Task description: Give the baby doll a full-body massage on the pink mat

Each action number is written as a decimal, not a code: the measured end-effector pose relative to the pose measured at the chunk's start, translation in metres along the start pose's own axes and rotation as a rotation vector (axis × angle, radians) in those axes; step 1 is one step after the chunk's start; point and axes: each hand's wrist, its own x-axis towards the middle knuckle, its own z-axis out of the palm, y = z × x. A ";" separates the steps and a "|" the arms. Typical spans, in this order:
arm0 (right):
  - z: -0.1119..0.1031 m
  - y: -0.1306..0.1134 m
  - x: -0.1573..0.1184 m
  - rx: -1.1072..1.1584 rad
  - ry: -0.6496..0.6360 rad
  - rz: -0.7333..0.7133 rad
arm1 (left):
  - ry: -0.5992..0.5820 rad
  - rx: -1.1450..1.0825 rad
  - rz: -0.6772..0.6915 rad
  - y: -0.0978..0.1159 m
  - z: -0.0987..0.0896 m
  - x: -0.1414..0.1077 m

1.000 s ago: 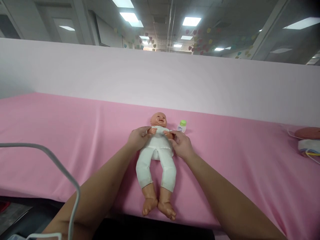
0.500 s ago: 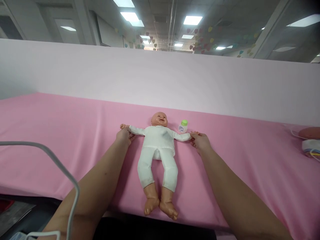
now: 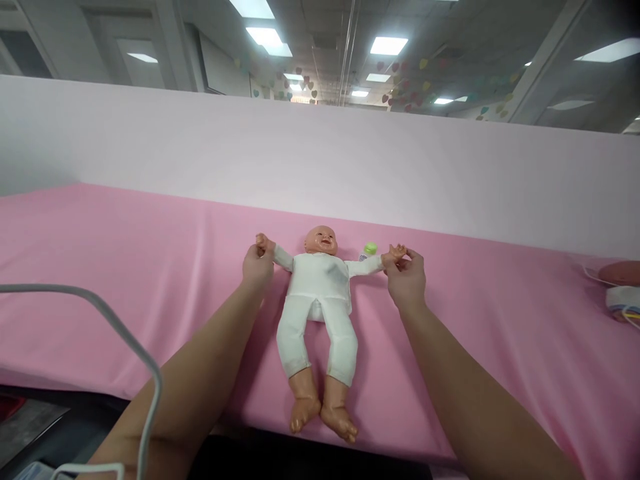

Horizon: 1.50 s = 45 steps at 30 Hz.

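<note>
A baby doll (image 3: 320, 277) in a white top and trousers lies on its back on the pink cloth (image 3: 165, 267), head toward the wall and bare feet toward me. Its arms are spread to both sides and raised a little. My left hand (image 3: 257, 265) is closed around the doll's hand at the left. At the right, my right hand (image 3: 407, 280) pinches the doll's other hand, whose small fingers show above mine. A small bottle with a green cap (image 3: 370, 249) stands behind the doll's arm, its lower part hidden.
A white wall (image 3: 320, 160) rises behind the cloth. At the far right edge lie a brown rounded object (image 3: 620, 272) and a white banded item (image 3: 623, 298). A grey-white cable (image 3: 120, 327) curves across the lower left.
Both my hands have lifted the doll's arms slightly and drawn them inward. The doll's right-side arm now covers part of the bottle. Its body and legs have stayed in place.
</note>
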 end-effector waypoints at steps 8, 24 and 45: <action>0.024 -0.026 -0.043 -0.410 -0.551 -0.792 | -0.475 0.605 0.589 0.019 0.012 -0.041; 0.032 -0.028 -0.051 -0.375 -0.707 -0.731 | -0.627 0.685 0.604 0.015 0.010 -0.037; -0.006 0.041 0.033 0.100 -0.154 0.504 | 0.043 -0.416 -0.517 -0.015 -0.009 0.032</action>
